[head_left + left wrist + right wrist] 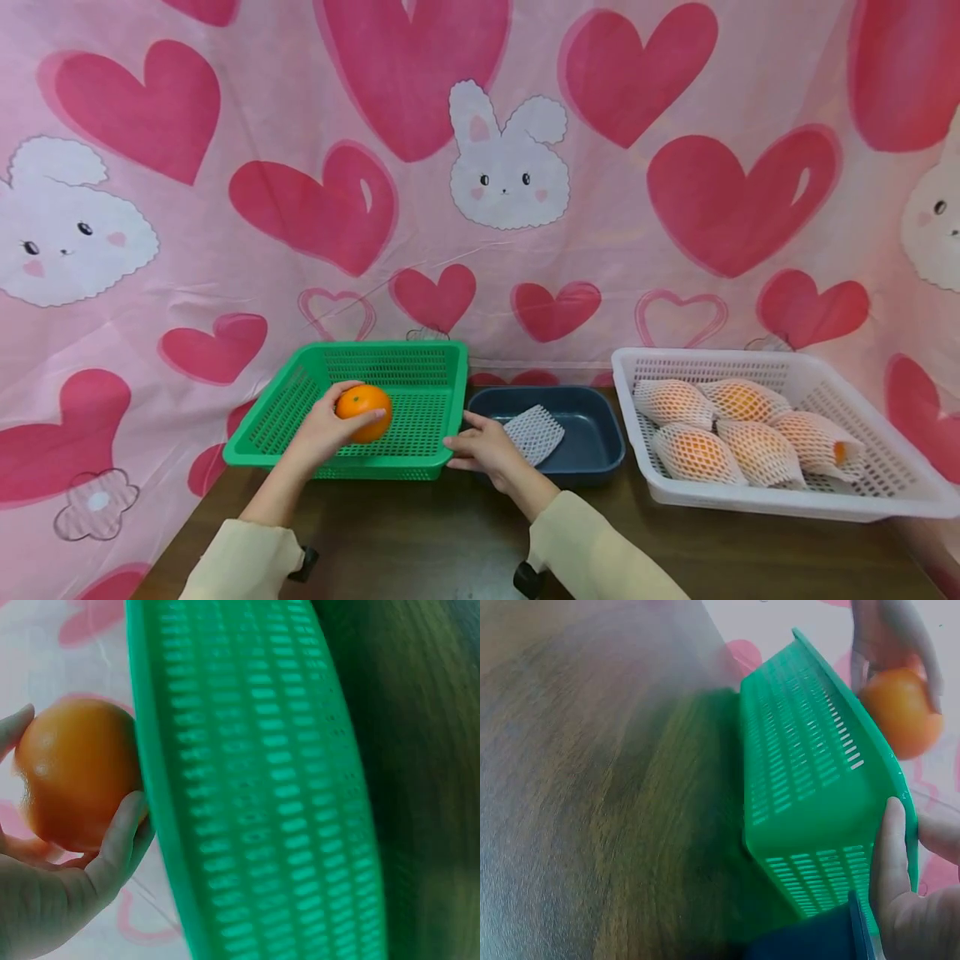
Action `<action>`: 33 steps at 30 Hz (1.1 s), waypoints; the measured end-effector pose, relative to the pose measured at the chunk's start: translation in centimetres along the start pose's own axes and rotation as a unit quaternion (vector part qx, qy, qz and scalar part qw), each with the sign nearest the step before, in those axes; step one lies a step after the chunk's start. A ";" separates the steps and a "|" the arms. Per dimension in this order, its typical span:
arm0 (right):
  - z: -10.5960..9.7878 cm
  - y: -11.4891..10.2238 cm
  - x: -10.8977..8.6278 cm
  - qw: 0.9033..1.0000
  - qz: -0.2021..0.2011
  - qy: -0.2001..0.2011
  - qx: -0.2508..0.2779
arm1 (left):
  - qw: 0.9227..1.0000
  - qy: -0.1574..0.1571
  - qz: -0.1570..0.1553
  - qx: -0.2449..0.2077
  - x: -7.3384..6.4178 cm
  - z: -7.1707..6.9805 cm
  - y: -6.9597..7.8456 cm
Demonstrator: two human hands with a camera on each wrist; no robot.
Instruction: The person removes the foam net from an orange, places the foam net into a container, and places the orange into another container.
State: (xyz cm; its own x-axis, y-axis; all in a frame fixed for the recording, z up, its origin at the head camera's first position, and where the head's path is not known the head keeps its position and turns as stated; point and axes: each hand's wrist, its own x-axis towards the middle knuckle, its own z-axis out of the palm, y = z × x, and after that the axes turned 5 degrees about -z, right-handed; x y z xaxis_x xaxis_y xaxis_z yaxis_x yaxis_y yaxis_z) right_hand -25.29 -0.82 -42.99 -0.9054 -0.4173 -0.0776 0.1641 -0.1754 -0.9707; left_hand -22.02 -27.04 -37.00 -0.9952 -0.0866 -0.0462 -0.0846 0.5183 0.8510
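Across the brown table (405, 533), a white basket (750, 500) holds five foam-netted oranges (759, 454), and a dark blue tray (588, 433) holds one loose white net (535, 435) beside a green basket (412, 415). Reaching forward, the left hand (328, 425) holds a bare orange (367, 398) above the green basket, thumb and fingers curled round it, while the right hand (483, 450) pinches that basket's rim near its close right corner.

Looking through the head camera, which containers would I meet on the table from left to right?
Green rectangular slotted plastic basket → dark blue rectangular tray holding a white mesh sleeve → white rectangular slotted plastic basket holding five round oranges in pale mesh sleeves.
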 end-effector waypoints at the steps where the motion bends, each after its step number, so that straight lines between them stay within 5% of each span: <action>1: 0.0 0.0 0.0 1.000 0.000 0.003 0.001 | 1.000 0.006 -0.003 0.006 0.2 -0.2 -0.3; 8: 0.1 0.5 0.1 1.000 -0.003 0.006 0.011 | 0.999 0.026 -0.044 0.003 1.1 -1.9 -2.5; 15: 0.2 0.9 0.1 0.999 -0.013 -0.001 0.031 | 0.995 0.053 -0.059 0.057 1.9 -3.6 -4.3; 33: 0.3 1.2 0.1 0.999 -0.008 0.012 0.032 | 0.977 0.062 -0.098 0.178 3.5 -6.2 -6.1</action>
State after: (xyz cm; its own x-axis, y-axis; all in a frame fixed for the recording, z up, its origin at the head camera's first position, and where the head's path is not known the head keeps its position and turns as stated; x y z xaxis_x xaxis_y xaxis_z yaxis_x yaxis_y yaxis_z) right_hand -25.06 -1.32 -44.08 -0.9172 -0.3923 -0.0695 0.1744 -0.2385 -0.9554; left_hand -24.69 -35.81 -39.13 -0.9464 -0.3047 -0.1073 -0.3066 0.7424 0.5957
